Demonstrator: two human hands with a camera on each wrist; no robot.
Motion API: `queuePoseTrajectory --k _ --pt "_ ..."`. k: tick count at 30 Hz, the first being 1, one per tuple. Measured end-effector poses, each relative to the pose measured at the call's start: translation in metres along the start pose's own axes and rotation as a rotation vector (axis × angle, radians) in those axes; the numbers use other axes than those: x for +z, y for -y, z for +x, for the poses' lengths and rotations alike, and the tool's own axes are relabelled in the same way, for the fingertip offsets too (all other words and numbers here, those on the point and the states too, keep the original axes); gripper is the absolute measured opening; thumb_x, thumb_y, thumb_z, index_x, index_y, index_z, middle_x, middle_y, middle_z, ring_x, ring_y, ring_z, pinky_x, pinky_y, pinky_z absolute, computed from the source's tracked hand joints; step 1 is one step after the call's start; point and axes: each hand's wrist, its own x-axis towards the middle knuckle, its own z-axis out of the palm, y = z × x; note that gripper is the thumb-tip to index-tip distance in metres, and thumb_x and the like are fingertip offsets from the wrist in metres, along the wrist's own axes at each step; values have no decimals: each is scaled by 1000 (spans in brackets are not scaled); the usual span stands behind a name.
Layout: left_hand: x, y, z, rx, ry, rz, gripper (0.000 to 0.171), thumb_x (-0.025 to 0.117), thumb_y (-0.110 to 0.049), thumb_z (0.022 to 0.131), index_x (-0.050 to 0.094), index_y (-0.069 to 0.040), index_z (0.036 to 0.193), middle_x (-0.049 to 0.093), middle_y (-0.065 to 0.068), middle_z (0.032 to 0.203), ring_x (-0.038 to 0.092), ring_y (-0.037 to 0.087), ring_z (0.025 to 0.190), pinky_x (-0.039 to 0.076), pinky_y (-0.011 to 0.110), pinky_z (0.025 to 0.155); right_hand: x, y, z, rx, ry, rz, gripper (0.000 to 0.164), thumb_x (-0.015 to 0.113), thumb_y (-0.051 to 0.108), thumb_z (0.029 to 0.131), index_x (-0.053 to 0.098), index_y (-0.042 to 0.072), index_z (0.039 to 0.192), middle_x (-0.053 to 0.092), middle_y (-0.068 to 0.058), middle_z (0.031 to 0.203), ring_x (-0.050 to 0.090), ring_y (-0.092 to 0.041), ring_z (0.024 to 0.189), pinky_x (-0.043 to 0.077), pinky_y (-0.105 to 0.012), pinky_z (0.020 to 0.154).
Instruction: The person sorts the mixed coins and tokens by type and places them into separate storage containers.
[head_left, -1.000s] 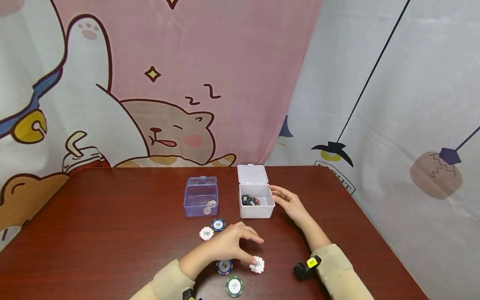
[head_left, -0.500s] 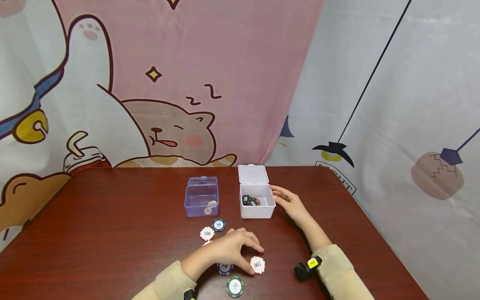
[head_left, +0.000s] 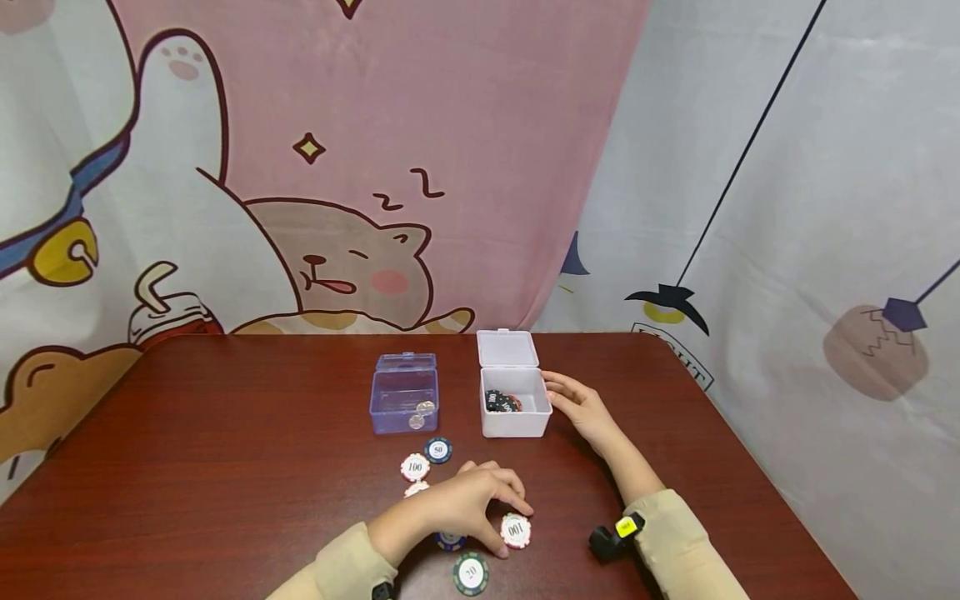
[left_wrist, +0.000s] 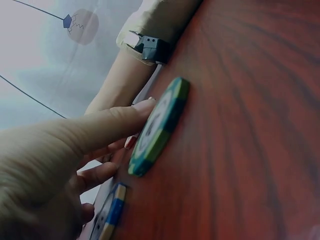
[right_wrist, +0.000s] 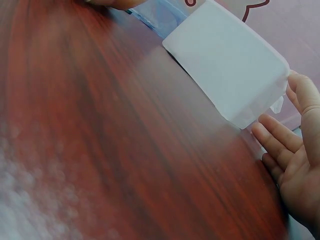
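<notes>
In the head view my left hand (head_left: 468, 502) reaches over the table. Its thumb and index finger pinch the opposite edges of a white-and-red 100 poker chip (head_left: 515, 530), which lies flat. A green 20 chip (head_left: 471, 574) lies nearer me; in the left wrist view this green chip (left_wrist: 159, 128) stands in front of the thumb. Partly under the hand is a blue 10 chip (head_left: 450, 542). My right hand (head_left: 588, 414) touches the right side of a white lidded box (head_left: 515, 425) with extended fingers. The box's lid is up, and several black chips (head_left: 501, 402) lie inside.
Left of the white box stands a blue translucent box (head_left: 403, 422), lid up, with coins (head_left: 417, 422) inside. Before it lie a blue 50 chip (head_left: 438, 450), a 100 chip (head_left: 415, 467) and another pale chip (head_left: 417, 488), partly covered. A printed curtain hangs behind the table.
My left hand has come down slightly toward me; its thumb slid from the top of the 100 chip to the near edge, and the index finger came to the far edge. The right hand stays.
</notes>
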Motion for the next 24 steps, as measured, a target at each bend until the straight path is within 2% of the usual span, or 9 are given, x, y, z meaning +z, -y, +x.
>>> queuePoseTrajectory --k 10,19,24 --pt "0 0 1 5 -10 23 40 89 -31 62 76 -25 99 56 -22 99 41 -7 92 29 20 76 0 0 0 4 -1 8 41 56 2 95 49 -7 134 54 -32 124 50 -44 116 43 -21 86" --pt "0 0 1 24 -22 18 35 89 -29 64 76 -24 96 58 -23 94 42 -8 90 29 19 79 0 2 -1 7 -2 -1 41 57 3 94 49 -6 134 54 -31 124 50 -43 117 43 -20 86" --pt "1 2 1 53 -57 22 33 88 -30 65 75 -24 94 60 -24 92 42 -7 89 29 20 80 0 1 0 5 -3 1 41 57 3 94 50 -6 134 55 -31 124 51 -42 116 44 -21 86"
